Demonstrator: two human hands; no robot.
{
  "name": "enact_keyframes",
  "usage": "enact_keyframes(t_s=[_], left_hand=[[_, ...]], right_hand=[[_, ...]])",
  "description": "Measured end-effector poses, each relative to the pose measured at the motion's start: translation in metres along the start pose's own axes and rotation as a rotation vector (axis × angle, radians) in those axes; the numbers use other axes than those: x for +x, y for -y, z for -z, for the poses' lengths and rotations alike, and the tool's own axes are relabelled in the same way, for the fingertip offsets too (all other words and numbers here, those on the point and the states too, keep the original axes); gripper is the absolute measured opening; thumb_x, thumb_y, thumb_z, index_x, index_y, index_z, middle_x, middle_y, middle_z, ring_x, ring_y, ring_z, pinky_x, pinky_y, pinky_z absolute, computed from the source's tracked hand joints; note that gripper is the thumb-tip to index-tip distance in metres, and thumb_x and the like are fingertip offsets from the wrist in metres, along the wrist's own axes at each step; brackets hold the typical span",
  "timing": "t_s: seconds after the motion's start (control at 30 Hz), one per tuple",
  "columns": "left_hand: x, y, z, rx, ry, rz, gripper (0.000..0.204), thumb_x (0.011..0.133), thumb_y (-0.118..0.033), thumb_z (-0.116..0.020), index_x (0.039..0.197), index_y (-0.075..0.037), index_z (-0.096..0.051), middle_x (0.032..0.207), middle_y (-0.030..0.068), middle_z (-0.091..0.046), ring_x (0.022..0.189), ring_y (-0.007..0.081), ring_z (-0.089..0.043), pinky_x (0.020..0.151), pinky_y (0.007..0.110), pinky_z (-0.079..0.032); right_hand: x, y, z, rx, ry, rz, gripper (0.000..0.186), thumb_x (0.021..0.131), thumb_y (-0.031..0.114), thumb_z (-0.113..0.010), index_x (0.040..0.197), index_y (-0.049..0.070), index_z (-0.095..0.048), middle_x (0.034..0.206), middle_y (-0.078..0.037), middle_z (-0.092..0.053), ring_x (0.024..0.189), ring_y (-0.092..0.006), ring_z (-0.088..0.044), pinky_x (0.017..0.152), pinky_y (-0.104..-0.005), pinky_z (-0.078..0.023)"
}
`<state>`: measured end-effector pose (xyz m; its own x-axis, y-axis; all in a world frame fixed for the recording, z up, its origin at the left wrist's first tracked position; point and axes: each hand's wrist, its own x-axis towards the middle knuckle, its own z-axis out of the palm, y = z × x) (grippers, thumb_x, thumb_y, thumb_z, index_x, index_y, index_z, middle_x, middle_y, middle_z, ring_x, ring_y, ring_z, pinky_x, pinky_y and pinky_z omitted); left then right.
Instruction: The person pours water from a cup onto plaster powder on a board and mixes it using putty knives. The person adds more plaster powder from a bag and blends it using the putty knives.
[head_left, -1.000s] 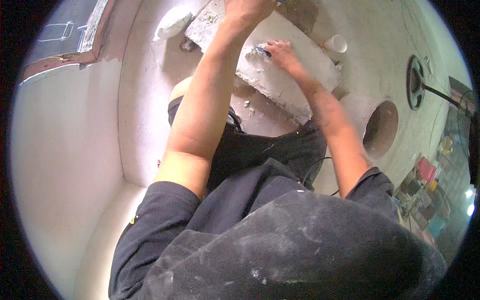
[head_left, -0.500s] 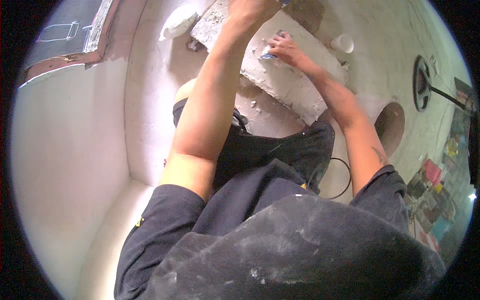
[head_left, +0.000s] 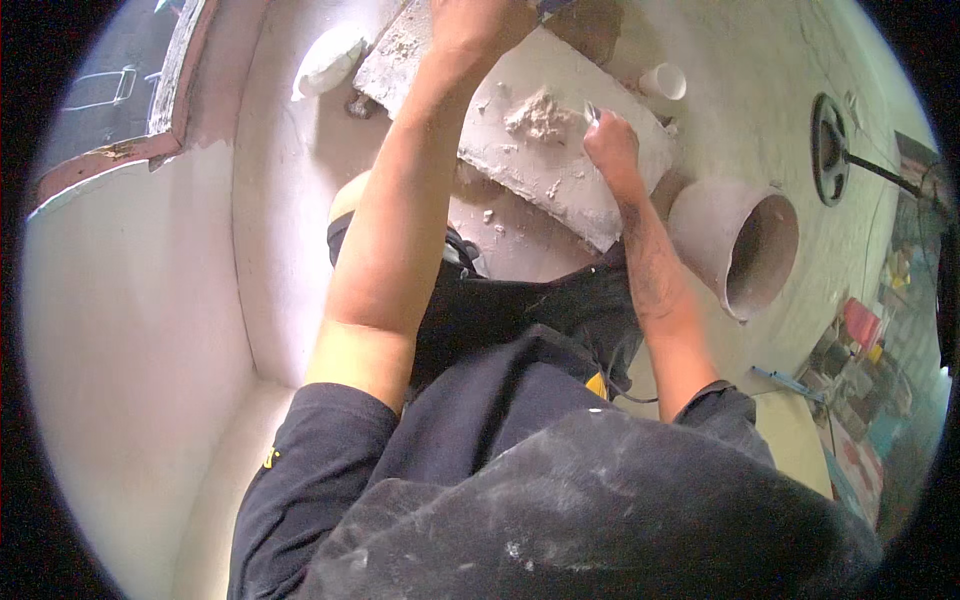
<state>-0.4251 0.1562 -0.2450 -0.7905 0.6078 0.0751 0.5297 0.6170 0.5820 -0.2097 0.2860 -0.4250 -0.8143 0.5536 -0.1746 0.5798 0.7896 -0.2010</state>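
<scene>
A pale, plaster-smeared board (head_left: 590,205) lies in front of me. On it is a lumpy heap of wet plaster (head_left: 540,117). My right hand (head_left: 614,148) is closed around a small scraper (head_left: 592,112) just right of the heap. Only a bit of the tool's metal shows; the fist hides its handle. At the upper edge my left hand (head_left: 480,25) reaches over the board's far left part, its fingers mostly hidden. A dark blue thing (head_left: 552,7) sticks out beside that hand, cut off by the picture's edge.
A white bag (head_left: 330,60) sits left of the board, and a white cup (head_left: 664,82) lies beyond its right side. A large bucket on its side (head_left: 720,235) is near my right forearm. Farther right are a black wheel on a rod (head_left: 829,150) and mixed clutter (head_left: 860,375).
My right hand has moved right, off the plaster, and turned into a fist around the scraper. The heap shows openly now. My left hand stays at the top edge; the view has shifted slightly.
</scene>
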Motion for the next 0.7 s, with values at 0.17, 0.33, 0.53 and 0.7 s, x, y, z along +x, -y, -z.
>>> enact_keyframes(t_s=[0.17,0.33,0.53,0.7], left_hand=[[0.002,0.000,0.000,-0.013,0.025,-0.017,0.020,0.072,-0.023,-0.063,0.077,-0.004,-0.069,0.077,0.0220,-0.064,0.079,0.0363,-0.064,0.072,0.044,-0.049],[-0.002,-0.014,-0.008,-0.098,0.028,0.004,0.019,0.072,-0.020,-0.061,0.075,-0.002,-0.067,0.077,0.0232,-0.063,0.080,0.0369,-0.064,0.073,0.045,-0.048],[-0.005,0.006,0.000,-0.120,0.002,0.062,0.021,0.074,-0.022,-0.061,0.076,-0.001,-0.066,0.079,0.0236,-0.063,0.081,0.0380,-0.063,0.074,0.045,-0.048],[-0.002,0.001,0.003,-0.076,-0.070,-0.043,0.019,0.072,-0.020,-0.062,0.072,-0.003,-0.068,0.074,0.0230,-0.063,0.075,0.0375,-0.063,0.071,0.044,-0.049]], right_hand=[[0.001,0.004,-0.047,0.425,0.170,-0.467,0.031,0.073,0.020,-0.054,0.087,-0.006,-0.063,0.086,-0.029,-0.063,0.084,-0.0404,-0.063,0.077,-0.0437,-0.049],[0.026,0.026,-0.079,0.488,-0.037,-0.525,0.032,0.076,0.021,-0.059,0.085,-0.009,-0.062,0.086,-0.027,-0.064,0.082,-0.0364,-0.065,0.073,-0.0416,-0.050],[0.039,0.058,-0.013,0.094,0.069,0.020,0.037,0.082,0.025,-0.055,0.113,0.005,-0.052,0.114,-0.019,-0.054,0.102,-0.0333,-0.056,0.088,-0.0476,-0.044],[0.006,0.057,-0.047,-0.208,0.043,0.340,0.028,0.086,0.018,-0.049,0.111,0.006,-0.051,0.120,-0.015,-0.050,0.110,-0.0334,-0.051,0.086,-0.0538,-0.042]])
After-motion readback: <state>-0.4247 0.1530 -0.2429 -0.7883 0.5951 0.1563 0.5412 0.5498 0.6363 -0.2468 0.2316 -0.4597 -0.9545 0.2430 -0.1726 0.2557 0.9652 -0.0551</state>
